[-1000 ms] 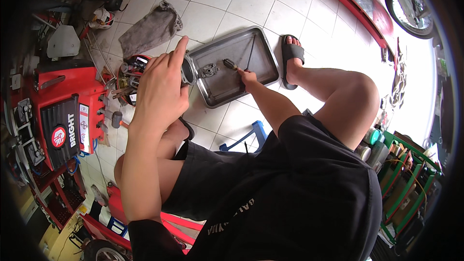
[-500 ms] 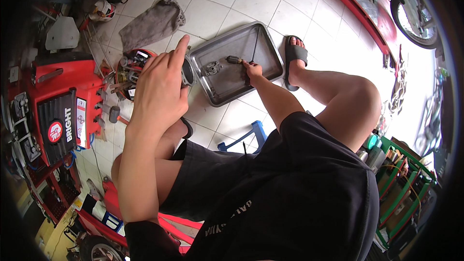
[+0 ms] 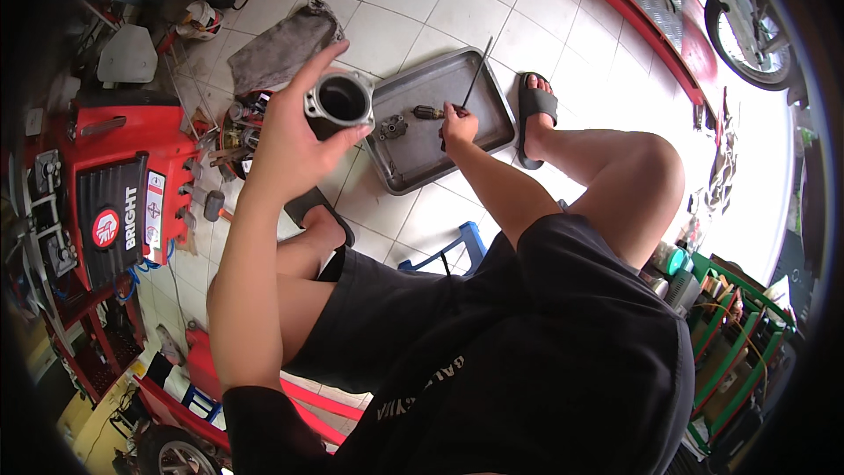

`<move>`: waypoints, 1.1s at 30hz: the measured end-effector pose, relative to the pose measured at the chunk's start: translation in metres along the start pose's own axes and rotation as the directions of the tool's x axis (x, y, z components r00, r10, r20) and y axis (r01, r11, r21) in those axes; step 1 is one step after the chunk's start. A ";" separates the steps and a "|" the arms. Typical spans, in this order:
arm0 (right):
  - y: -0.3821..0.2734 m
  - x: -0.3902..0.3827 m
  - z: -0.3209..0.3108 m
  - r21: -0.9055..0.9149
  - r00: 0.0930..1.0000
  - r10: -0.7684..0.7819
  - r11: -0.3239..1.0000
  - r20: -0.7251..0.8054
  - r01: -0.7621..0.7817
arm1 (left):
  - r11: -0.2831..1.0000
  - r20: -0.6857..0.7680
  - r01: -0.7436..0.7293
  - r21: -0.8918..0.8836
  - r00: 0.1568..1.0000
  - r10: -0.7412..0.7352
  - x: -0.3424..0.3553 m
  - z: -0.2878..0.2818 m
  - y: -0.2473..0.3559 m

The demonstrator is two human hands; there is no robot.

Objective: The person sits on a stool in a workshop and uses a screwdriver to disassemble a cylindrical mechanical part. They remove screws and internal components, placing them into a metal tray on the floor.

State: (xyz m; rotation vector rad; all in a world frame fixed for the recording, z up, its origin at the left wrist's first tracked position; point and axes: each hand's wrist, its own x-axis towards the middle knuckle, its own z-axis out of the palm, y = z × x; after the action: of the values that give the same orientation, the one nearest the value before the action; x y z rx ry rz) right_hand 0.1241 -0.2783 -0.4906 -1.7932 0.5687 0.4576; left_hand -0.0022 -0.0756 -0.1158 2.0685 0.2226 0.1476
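My left hand (image 3: 294,127) is wrapped round a grey metal engine cylinder (image 3: 341,98), its round bore facing up toward me. The cylinder is held above the near left edge of a metal tray (image 3: 413,183). Over the tray, my right hand (image 3: 460,127) is closed round a screwdriver (image 3: 476,77) with a long thin dark shaft. The shaft points away from me past the tray's far rim; the fingers mostly hide its handle. Left of that hand is a tool's dark ribbed handle (image 3: 427,112). A small grey metal part (image 3: 392,127) lies in the tray.
A grey rag (image 3: 286,44) lies on the tiles beyond a round container of parts (image 3: 236,127). A mallet (image 3: 214,205) sits beside the red machine (image 3: 114,202) at left. A blue stool (image 3: 466,246) is close to me. A motorcycle wheel (image 3: 747,40) stands far right.
My left hand has turned, bringing the cylinder's bore into view. The screwdriver's shaft has tilted to the right in my right hand.
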 end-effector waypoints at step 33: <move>-0.167 -0.062 -0.057 -0.155 0.846 -0.349 0.885 0.404 0.439 | 0.957 -0.363 0.022 0.290 0.928 0.089 -0.039 0.034 -0.018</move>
State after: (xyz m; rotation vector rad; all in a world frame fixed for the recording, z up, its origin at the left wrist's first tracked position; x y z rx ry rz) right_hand 0.1744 -0.2838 -0.3101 -1.9314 -0.1337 0.5700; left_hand -0.0352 -0.1044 -0.1484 2.3243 0.4652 0.5628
